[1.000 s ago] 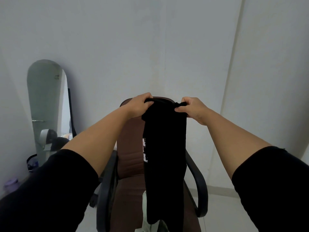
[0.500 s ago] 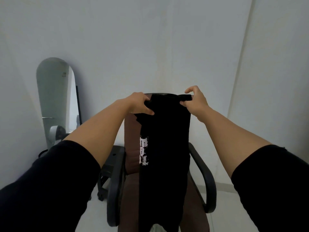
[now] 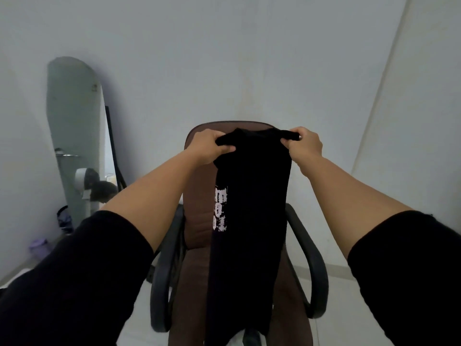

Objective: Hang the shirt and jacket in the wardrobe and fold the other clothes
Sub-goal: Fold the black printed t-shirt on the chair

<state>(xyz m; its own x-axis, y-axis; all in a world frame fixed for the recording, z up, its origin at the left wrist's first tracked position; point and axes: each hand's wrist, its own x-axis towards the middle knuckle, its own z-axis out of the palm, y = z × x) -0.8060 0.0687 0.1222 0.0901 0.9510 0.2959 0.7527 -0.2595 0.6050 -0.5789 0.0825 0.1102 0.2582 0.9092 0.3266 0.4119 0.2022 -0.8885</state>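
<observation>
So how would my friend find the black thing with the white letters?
Look for the brown office chair with black armrests in the middle of the room. Right in front of it, the left hand and right hand hold up a long black garment by its top corners. Only it has white print down its left edge.

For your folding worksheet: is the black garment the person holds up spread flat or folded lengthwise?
Folded lengthwise. The black garment hangs as a narrow strip, its top corners gripped by the left hand and right hand.

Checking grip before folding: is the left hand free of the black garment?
No, the left hand grips the black garment's top corner.
</observation>
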